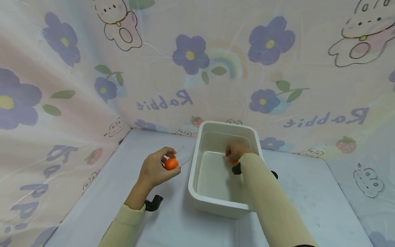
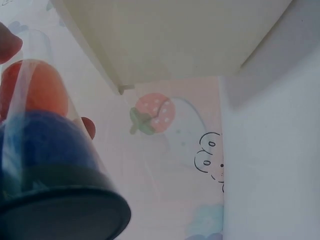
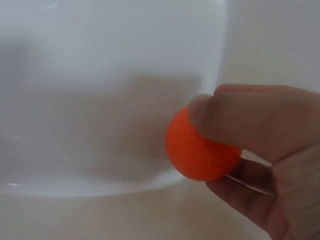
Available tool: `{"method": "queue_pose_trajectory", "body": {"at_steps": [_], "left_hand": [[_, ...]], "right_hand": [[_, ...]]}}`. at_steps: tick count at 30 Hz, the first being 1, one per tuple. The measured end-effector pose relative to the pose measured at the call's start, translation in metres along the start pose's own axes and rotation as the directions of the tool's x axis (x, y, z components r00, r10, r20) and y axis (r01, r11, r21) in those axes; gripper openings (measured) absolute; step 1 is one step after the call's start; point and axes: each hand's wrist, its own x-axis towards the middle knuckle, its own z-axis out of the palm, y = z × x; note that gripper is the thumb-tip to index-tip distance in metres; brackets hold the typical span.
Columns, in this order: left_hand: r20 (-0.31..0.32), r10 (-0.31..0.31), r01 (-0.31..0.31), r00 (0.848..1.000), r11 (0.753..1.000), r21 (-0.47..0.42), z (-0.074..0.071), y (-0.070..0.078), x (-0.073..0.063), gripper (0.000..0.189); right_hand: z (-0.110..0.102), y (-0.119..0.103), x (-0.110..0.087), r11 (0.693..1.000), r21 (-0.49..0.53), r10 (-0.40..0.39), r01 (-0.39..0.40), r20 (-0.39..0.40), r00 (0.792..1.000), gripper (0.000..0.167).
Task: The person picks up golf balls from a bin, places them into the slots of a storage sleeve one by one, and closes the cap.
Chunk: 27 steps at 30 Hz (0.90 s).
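Clasping a tube (image 1: 184, 158) of apparently two balls (image 2: 40, 90), left grip (image 1: 155, 168) flanks the tub (image 1: 222, 201) where right grip (image 1: 239, 151) pinches an orange ball (image 3: 197, 147).

backdrop (image 1: 222, 99): pale, creased, flower-printed sheeting | table (image 1: 321, 199): whitish | light: soft

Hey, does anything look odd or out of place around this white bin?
Nothing looks spilled or damaged. One oddity: the "Rabbit" lettering on the backdrop behind the white bin reads mirror-reversed, perhaps because it hangs back to front.
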Motion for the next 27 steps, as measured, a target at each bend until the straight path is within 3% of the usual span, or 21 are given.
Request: {"method": "queue_pose_trajectory", "body": {"at_steps": [6,9,13,16,27], "left_hand": [[0.002,-0.003,0.003,1.000,1.000,0.000,-0.002,0.004,0.000,0.042],[0.000,-0.009,0.009,1.000,1.000,0.002,-0.003,0.006,-0.001,0.042],[0.001,-0.016,0.016,1.000,1.000,0.008,-0.003,0.008,-0.001,0.042],[0.004,-0.019,0.019,1.000,1.000,0.008,-0.003,0.010,-0.002,0.041],[0.016,-0.012,0.012,1.000,1.000,0.012,0.000,0.012,-0.001,0.039]], "right_hand": [[-0.014,-0.010,-0.009,1.000,-0.011,0.010,-0.010,-0.011,1.000,0.029],[-0.022,-0.016,-0.013,1.000,-0.026,0.005,-0.005,-0.004,1.000,0.021],[-0.030,-0.023,-0.015,0.996,-0.065,-0.069,0.068,-0.012,0.998,0.016],[-0.036,-0.026,-0.016,0.989,-0.081,-0.124,0.122,-0.012,0.992,0.022],[-0.047,-0.032,-0.024,0.973,-0.076,-0.219,0.218,-0.002,0.976,0.021]]}}
